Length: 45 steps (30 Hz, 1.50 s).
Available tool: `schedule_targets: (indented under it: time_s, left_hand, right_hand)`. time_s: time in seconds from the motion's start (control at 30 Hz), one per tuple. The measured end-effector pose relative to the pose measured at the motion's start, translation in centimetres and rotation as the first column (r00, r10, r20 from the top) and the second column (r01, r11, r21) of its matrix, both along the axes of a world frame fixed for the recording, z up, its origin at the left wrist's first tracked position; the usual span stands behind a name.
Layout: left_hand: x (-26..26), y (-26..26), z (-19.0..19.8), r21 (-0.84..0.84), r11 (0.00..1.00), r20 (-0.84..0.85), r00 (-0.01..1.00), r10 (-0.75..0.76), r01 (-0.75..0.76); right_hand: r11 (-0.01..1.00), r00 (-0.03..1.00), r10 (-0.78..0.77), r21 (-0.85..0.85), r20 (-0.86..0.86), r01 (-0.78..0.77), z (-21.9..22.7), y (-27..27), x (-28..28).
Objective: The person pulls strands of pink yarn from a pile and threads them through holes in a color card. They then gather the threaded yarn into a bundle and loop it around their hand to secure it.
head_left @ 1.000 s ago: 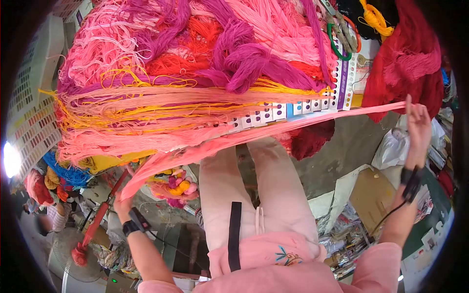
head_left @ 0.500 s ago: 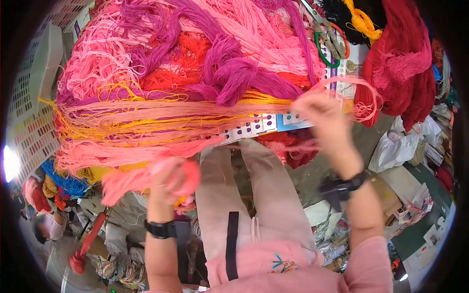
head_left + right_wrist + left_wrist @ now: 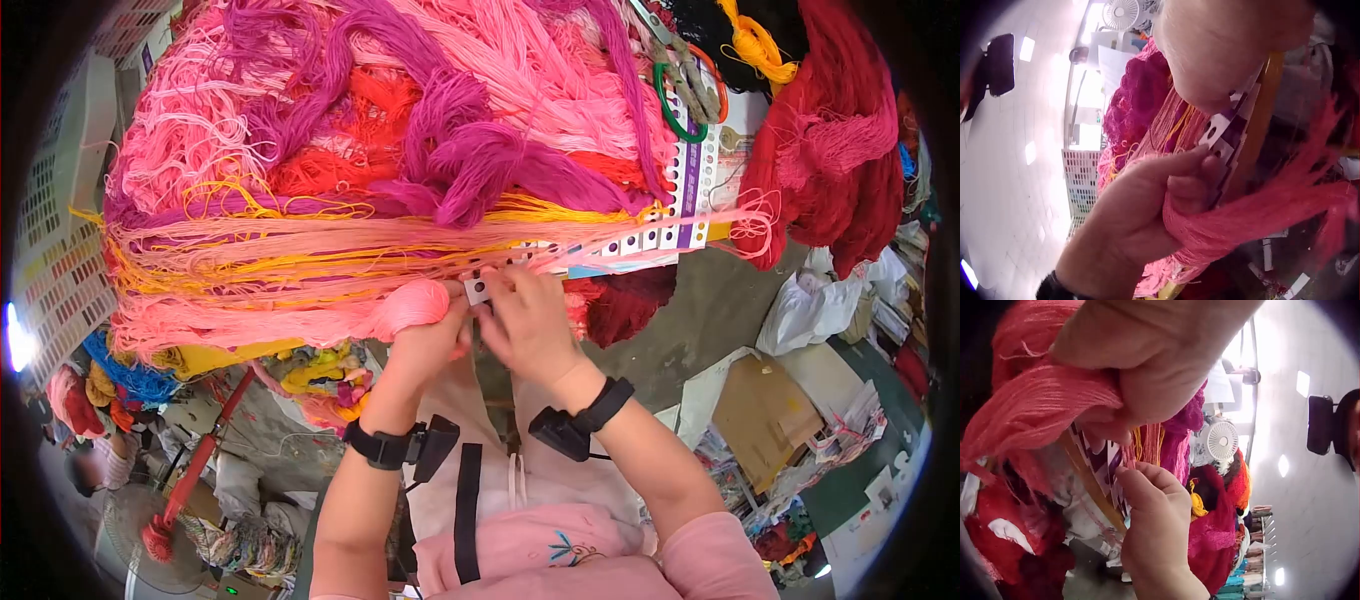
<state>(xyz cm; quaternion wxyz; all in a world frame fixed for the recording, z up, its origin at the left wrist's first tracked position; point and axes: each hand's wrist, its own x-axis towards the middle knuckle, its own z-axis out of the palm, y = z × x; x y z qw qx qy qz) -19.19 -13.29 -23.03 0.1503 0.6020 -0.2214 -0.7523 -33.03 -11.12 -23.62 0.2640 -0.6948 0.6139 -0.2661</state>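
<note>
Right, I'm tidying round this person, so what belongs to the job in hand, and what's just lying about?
Seemingly in use:
Coral-pink yarn, held by the left hand
Holed white card, at the right hand's fingertips

Apparently just lying about:
Scissors
Yellow hank
Cardboard

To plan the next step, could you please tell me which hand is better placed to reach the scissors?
Probably the right hand: it is nearer the scissors, while the left hand grips pink yarn.
</note>
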Motion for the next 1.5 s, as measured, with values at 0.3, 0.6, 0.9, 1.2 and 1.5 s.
schedule_targets:
  time_s: [0.3, 0.6, 0.9, 1.2, 1.5]
  left_hand:
    - [-1.1, 0.0, -0.6, -0.025, 0.998, 0.0, 0.998, 0.057, -0.057]
    - [2.1, -1.3, 1.7, 0.132, 0.981, 0.078, 0.988, 0.131, -0.141]
    - [2.7, -1.2, 0.9, 0.211, 0.974, -0.43, 0.886, 0.172, -0.087]
    - [5.4, -2.4, 2.7, 0.162, 0.972, 0.016, 0.985, 0.171, -0.171]
    - [23.7, -2.1, 9.0, 0.143, 0.797, -0.314, 0.737, 0.598, -0.587]
  right_hand:
    - [0.991, 0.969, -0.031, 0.137, 0.245, -0.003, -1.0, -0.1, -0.9]
    - [0.988, 0.969, -0.063, 0.149, 0.237, 0.028, -1.1, -0.4, -0.9]
    - [0.967, 0.913, -0.173, 0.24, 0.37, 0.087, -0.7, -0.2, -0.6]
    - [0.962, 0.994, -0.107, 0.255, 0.025, 0.098, 0.2, -1.0, 1.3]
    - [0.965, 0.99, -0.07, 0.243, -0.121, 0.098, 0.5, -1.5, 1.5]
